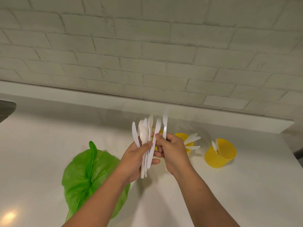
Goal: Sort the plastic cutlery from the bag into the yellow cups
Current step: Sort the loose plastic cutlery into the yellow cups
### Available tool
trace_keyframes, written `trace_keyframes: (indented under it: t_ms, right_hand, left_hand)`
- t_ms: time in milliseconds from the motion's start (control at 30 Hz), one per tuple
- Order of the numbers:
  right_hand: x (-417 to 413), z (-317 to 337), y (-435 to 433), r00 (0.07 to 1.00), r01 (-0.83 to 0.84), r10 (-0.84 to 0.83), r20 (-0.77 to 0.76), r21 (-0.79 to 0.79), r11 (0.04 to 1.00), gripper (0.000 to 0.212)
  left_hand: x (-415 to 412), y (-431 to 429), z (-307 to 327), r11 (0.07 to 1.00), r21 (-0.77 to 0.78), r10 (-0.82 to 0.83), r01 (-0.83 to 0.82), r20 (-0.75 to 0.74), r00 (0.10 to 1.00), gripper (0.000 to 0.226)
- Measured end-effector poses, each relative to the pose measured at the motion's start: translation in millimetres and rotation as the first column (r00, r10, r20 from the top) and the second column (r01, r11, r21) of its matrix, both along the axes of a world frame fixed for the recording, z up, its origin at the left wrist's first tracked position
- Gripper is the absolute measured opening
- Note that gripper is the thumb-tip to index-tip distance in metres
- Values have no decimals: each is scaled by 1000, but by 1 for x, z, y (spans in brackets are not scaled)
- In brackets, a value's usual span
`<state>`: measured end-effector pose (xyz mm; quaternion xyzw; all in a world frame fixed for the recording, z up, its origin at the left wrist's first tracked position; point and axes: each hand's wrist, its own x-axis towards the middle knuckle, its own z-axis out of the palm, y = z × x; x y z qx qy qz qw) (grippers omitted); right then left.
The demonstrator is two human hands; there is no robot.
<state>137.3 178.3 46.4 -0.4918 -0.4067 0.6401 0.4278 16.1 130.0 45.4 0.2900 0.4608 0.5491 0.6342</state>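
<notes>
My left hand (133,158) grips a bundle of white plastic cutlery (146,138), spoons and knives fanned upward above the counter. My right hand (171,149) pinches one white knife (164,126) at the bundle's right side. A green plastic bag (88,174) lies flat on the counter at the left. Behind my hands a yellow cup (183,138) holds several white knives. Further right, a second yellow cup (220,154) holds a few white pieces. A bit of yellow shows behind the bundle; I cannot tell what it is.
The white counter (41,145) runs back to a white brick wall (147,54). Its right edge (295,161) drops off just past the right cup. A metal sink corner (7,108) shows at far left.
</notes>
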Motion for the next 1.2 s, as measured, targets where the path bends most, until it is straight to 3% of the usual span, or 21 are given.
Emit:
trace_keyframes:
  t_ms: [100,267,433,500,567,667,767,867,1100,1200]
  right_hand:
    - [0,5,-2,998,35,-37,41,51,998,16]
    - [4,2,7,931,225,-288,226,265,938,22]
    - [7,1,-1,960,187,-242,142,319,929,21]
    - [5,0,-11,976,166,-204,82,330,929,21]
    - [4,-7,-15,970,99,-175,169,384,918,19]
    - [-4,-8,-21,964,-90,-10,265,362,928,14]
    - [-11,-10,-22,941,-217,111,319,316,924,17]
    - [-11,-9,-20,923,-254,125,363,333,908,16]
    - [-14,-5,-18,869,-287,50,493,418,862,12]
    - [-15,-7,-20,913,-221,27,407,439,871,12]
  left_hand:
    - [0,1,-2,1000,9,-14,14,-19,1000,24]
    - [-7,8,-6,998,36,62,-58,-103,993,25]
    - [-8,13,-16,990,-6,137,-142,-220,966,16]
    - [-7,14,-15,988,-60,128,-139,-159,979,16]
    - [-7,16,-12,987,-122,104,-106,-24,994,18]
    - [-9,19,-5,988,-141,83,-61,158,984,51]
    - [-10,19,-2,995,-101,34,-12,218,975,80]
    - [-6,16,6,996,-85,-12,33,230,973,96]
    - [-12,18,6,994,-102,13,27,374,927,79]
    - [-10,17,10,996,-86,13,23,387,922,66]
